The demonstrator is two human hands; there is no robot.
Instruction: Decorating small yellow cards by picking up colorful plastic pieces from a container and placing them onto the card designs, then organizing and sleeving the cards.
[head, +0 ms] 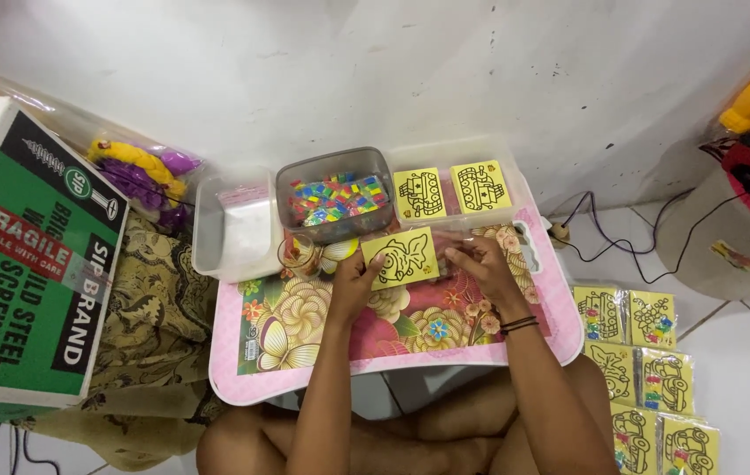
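Note:
A yellow card with a black line drawing of a fish (403, 257) lies tilted on the pink flowered lap table (305, 352). My left hand (353, 281) holds the card's left edge. My right hand (480, 264) grips its right edge, where a clear plastic sleeve glints. A black band circles my right wrist. Behind the card stands a grey box of small multicoloured packets (333, 200). Two more yellow drawing cards (450, 190) lie in a clear tray beside it.
A clear empty container (236, 230) stands at the table's back left. A big green and white cardboard box (23, 264) sits to the left on patterned cloth. Several packed yellow cards (648, 378) lie on the white floor tiles at right, near cables (621, 242).

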